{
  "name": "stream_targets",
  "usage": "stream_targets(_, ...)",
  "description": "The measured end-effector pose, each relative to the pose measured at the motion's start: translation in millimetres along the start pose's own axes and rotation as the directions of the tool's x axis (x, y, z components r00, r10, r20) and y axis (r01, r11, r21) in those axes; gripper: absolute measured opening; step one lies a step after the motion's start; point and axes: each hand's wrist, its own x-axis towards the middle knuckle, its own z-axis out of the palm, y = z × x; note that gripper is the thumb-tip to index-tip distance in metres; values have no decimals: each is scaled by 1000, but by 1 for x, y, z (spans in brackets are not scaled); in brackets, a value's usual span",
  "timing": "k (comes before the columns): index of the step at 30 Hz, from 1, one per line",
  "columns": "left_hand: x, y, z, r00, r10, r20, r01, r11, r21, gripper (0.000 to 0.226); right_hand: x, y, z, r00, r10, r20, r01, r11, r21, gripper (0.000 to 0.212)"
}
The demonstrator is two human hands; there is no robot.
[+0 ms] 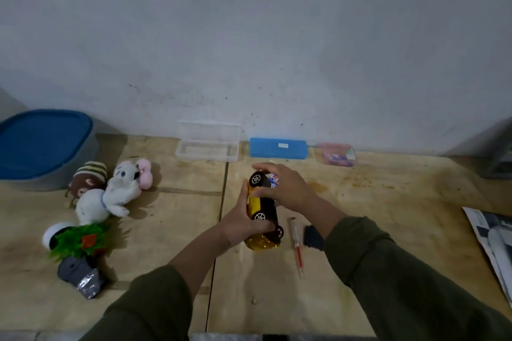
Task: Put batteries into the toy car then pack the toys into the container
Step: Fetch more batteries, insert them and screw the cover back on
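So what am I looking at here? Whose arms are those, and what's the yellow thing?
There is no machine here. A person wears a camera on their head, so you see their own two arms from above. The left hand holds a yellow toy car turned on its side, wheels showing. The right hand reaches over it, pressing batteries in underneath. On the wooden table lie plush toys, a screwdriver, a small black cover, and a blue-lidded container.
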Motion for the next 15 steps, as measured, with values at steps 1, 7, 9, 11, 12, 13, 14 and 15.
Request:
stream_targets(1, 3, 5, 1, 1000, 1, -4, -2, 999, -44, 129, 6, -3, -8, 1000, -13, -16, 12, 998, -57, 63)
stream_targets(7, 24, 38, -10, 993, 116, -25, -119, 982, -145, 105, 39, -13, -52, 997, -38, -62, 35, 998, -49, 27)
stream_targets(9, 33, 46, -10, 989, 130, -65, -141, 969, -202, 105, 48, -21, -53, 979, -75, -190, 64, 996, -66, 23)
stream_targets(11, 41, 53, -8, 984, 148, -95, -168, 950, -263, 108, 53, -29, -50, 960, -113, -255, 107, 994, -37, 25)
stream_targets(12, 45, 56, -7, 981, 165, -102, -188, 940, -284, 108, 55, -32, -48, 959, -119, -256, 121, 993, -8, 25)
stream_targets(13, 48, 58, -6, 977, 180, -109, -205, 932, -299, 107, 55, -35, -45, 960, -124, -252, 131, 991, 9, 24)
stream_targets(14, 51, 61, -5, 975, 188, -116, -215, 927, -308, 106, 56, -36, -43, 960, -133, -245, 136, 991, -4, 23)
stream_targets(15, 52, 63, -4, 974, 193, -120, -221, 924, -311, 105, 56, -38, -42, 961, -142, -236, 139, 990, -29, 23)
